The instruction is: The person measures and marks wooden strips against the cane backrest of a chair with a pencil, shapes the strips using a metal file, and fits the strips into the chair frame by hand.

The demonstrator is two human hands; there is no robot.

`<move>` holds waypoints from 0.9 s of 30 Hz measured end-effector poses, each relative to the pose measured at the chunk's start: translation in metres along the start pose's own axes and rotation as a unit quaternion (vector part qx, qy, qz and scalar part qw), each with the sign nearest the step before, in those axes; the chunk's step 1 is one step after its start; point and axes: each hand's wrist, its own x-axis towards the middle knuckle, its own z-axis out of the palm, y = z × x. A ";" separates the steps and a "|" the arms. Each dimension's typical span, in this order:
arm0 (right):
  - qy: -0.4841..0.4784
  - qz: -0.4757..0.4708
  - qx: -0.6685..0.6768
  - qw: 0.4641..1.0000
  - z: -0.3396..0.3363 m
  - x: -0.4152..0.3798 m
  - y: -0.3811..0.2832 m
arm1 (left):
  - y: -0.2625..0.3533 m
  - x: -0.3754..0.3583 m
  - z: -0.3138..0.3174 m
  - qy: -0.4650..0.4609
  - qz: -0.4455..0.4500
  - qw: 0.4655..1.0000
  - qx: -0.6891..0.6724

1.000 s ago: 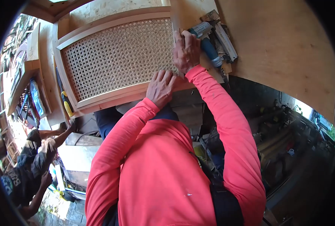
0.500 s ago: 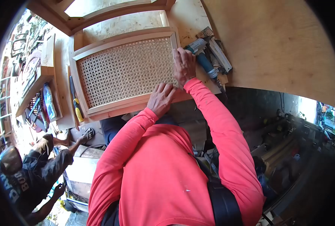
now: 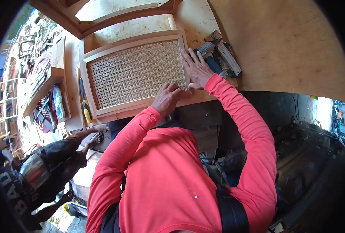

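Note:
A wooden-framed cane panel (image 3: 137,73) with open hexagonal weave lies on the workbench in front of me. My left hand (image 3: 167,99) is closed over its near rail by the right corner, fingers bent; the thumb is mostly hidden. Against the right-hand rail lies my right hand (image 3: 197,70), fingers stretched and spread, holding nothing. The fingertips of the left hand come close to the base of the right hand. Just beyond the right hand rest a teal and grey power drill (image 3: 215,65) and a grey nail gun-like tool (image 3: 229,58).
A yellow-handled tool (image 3: 86,112) lies left of the panel. Beyond it stands a wooden box section with a plastic bottle (image 3: 58,101). A wooden frame (image 3: 122,18) rises at the back. A plywood sheet (image 3: 289,46) spans the right. Another person (image 3: 44,174) is low at left.
My right hand has opened from bent fingers to a flat spread and shifted right. My left hand's fingers have moved toward the corner. The person at left has leaned toward the bench.

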 end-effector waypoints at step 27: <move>-0.074 0.024 -0.017 0.997 -0.006 0.005 -0.016 | -0.036 0.018 0.004 -0.112 -0.021 0.993 -0.003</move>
